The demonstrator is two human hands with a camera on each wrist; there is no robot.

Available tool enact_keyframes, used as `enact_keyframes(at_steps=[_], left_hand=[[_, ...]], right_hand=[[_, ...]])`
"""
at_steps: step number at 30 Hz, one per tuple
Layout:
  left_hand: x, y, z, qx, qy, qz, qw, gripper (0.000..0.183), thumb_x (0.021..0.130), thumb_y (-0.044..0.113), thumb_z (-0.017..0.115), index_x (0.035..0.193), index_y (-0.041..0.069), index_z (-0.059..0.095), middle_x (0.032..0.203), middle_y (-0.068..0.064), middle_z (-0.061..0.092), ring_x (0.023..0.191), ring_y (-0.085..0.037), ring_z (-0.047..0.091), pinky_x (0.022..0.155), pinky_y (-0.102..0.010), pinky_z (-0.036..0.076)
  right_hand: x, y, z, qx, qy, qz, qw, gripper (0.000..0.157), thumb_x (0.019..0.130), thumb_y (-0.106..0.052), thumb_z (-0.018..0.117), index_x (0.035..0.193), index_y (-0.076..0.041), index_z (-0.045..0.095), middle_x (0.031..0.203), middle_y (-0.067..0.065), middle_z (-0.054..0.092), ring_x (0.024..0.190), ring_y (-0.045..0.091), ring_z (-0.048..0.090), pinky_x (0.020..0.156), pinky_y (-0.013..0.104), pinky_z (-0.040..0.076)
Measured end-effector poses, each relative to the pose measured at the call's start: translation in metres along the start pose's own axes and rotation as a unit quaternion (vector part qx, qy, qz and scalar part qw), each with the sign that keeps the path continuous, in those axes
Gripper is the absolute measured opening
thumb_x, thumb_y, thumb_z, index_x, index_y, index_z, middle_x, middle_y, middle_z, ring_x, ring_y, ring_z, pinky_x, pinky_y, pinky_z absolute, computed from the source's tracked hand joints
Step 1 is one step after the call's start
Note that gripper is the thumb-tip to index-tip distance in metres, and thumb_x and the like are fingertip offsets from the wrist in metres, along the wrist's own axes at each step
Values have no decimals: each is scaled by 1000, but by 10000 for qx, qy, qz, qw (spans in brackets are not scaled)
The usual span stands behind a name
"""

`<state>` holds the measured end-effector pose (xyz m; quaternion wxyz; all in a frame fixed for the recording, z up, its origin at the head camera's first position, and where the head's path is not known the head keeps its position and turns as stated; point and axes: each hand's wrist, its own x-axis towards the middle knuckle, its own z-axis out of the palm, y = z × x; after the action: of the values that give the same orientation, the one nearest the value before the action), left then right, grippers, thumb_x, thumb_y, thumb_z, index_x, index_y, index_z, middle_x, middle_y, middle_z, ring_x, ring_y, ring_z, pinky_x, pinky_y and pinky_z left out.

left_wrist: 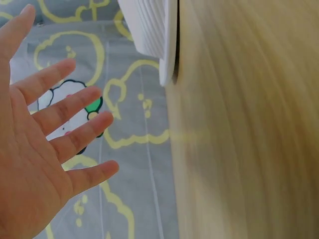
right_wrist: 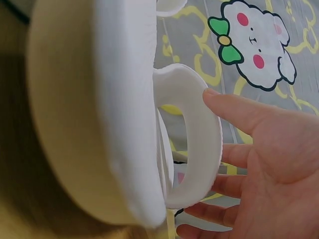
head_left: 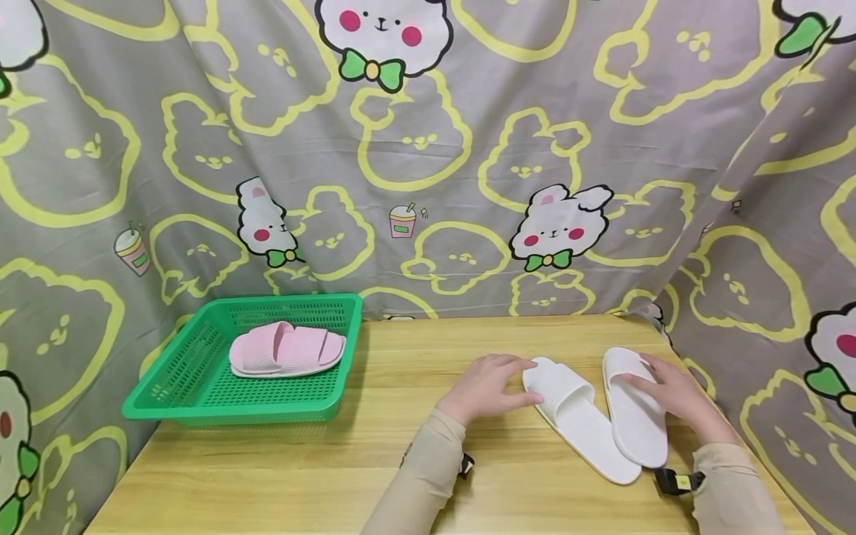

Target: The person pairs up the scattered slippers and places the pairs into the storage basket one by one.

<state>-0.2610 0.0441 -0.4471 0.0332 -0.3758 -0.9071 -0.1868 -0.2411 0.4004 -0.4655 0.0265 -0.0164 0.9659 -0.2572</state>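
Observation:
Two white open-toed slippers lie on the right part of the table, toes pointing away. My left hand (head_left: 488, 386) is beside the toe end of the left white slipper (head_left: 591, 435). Its fingers are spread in the left wrist view, apart from that slipper's ribbed strap (left_wrist: 149, 25). At the right white slipper (head_left: 638, 420), my right hand (head_left: 678, 394) is alongside the strap. In the right wrist view the thumb (right_wrist: 234, 109) is right at the edge of the strap (right_wrist: 199, 134), with the other fingers extended around its outer side. The heels of the slippers meet or overlap.
A green plastic basket (head_left: 227, 412) stands at the back left of the wooden table (head_left: 281, 475). Pink slippers (head_left: 294, 353) lie in it. Behind and at both sides hangs a grey cartoon-print curtain (head_left: 321, 163). Dark wrist devices sit at both sleeves.

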Motion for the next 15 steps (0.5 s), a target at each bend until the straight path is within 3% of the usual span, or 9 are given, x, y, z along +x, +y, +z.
enact_keyframes(at_steps=[9, 15], left_hand=[[9, 4, 14, 199, -107, 20, 9997, 69, 87, 70, 52, 146, 34, 43, 148, 4, 49, 136, -19, 47, 114, -36, 38], [16, 7, 22, 255, -255, 45, 9993, 77, 82, 74, 55, 148, 37, 37, 154, 3, 41, 141, -20, 40, 116, -40, 35]], right_hand=[[-1, 1, -3, -5, 111, -107, 9999, 81, 98, -46, 53, 141, 19, 31, 138, 45, 36, 120, 61, 42, 94, 66, 42], [-3, 2, -4, -130, 190, -34, 9997, 81, 97, -47, 53, 140, 19, 33, 137, 46, 37, 120, 62, 40, 95, 69, 34]])
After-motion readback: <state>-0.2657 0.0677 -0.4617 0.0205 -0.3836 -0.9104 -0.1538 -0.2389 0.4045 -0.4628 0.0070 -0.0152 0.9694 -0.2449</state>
